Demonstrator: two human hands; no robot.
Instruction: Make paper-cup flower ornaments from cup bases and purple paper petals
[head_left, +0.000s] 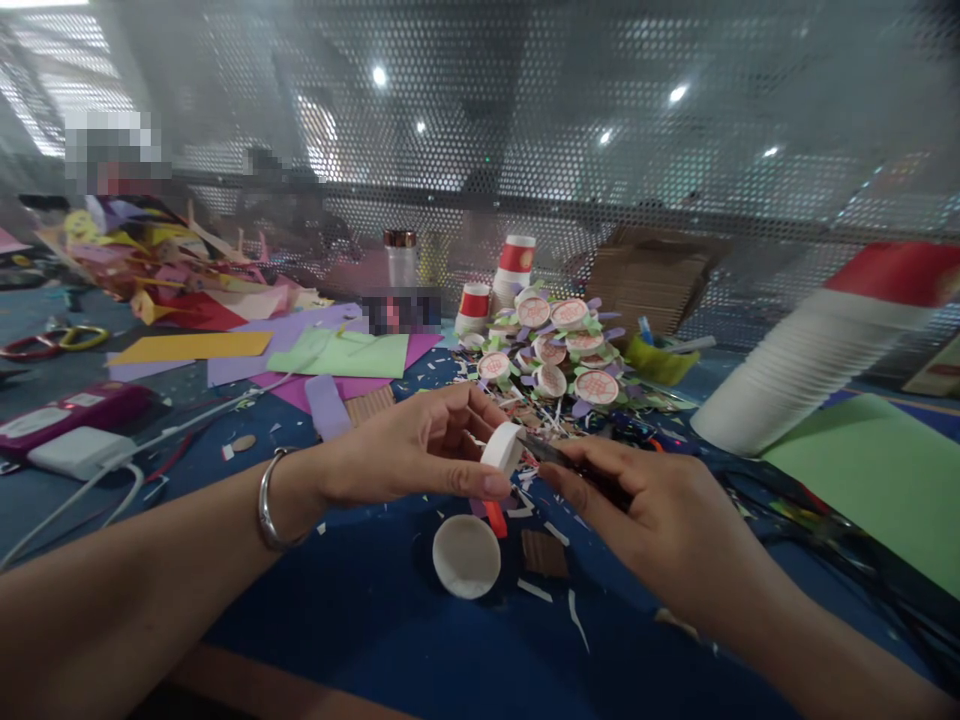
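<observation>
My left hand [420,445], with a silver bangle at its wrist, pinches a short white paper cup base [501,448] on its side between thumb and fingers. From the right, my right hand [637,500] grips a dark tool with a thin blade [536,449]; its tip meets the edge of the cup base. My fingers cover most of the tool, so its exact kind is unclear. Below my hands lies a round white paper cup piece [466,557] on the blue table [352,620]. An orange-red piece [495,518] and a brown corrugated cardboard square [545,553] are beside it.
Behind my hands is a pile of decorated cup bases [551,350] among paper scraps. A tall stack of paper cups [810,350] leans at right near green paper [877,480]. Coloured sheets [337,350], a white cable [187,430] and scissors [82,338] lie left.
</observation>
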